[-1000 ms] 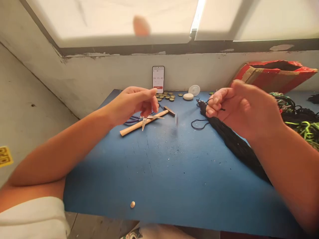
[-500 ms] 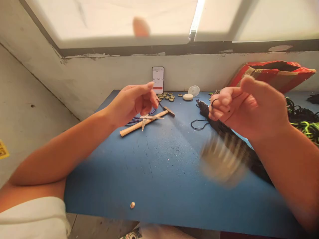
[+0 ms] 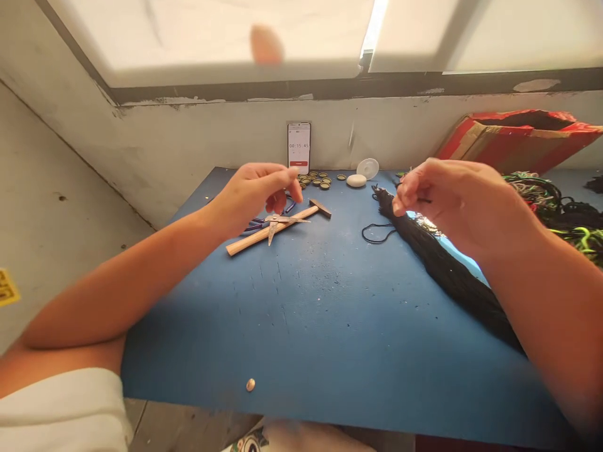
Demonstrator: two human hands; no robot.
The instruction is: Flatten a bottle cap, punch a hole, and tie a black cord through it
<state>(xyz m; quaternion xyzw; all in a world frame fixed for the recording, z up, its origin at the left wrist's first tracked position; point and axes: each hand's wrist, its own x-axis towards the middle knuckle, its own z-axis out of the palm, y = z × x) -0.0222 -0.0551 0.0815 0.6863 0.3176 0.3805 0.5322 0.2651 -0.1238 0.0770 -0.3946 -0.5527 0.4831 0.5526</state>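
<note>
My left hand (image 3: 257, 191) hovers over the blue table (image 3: 330, 326) with thumb and fingers pinched; what they hold is too thin to make out. My right hand (image 3: 452, 201) is raised at the same height, pinched on a short end of black cord (image 3: 424, 201). A small blurred thing (image 3: 351, 135) hangs in the air between and above the hands. Under the right hand lies a long bundle of black cords (image 3: 443, 263), with a loose black loop (image 3: 374, 233) beside it.
A wooden-handled hammer (image 3: 271, 231) and snips (image 3: 277, 221) lie under the left hand. Bottle caps (image 3: 315, 181), a phone (image 3: 299, 147) showing a timer, a white disc (image 3: 367, 168) and a white oval (image 3: 356, 181) line the back wall. Right: red box (image 3: 518, 135), green-black cords (image 3: 565, 213). Small bead (image 3: 250, 385) near the front edge.
The blurred thing has swung from low in front of the right hand up toward the wall. Both hands have stayed roughly in place, the right fingers loosening from a fist to a pinch.
</note>
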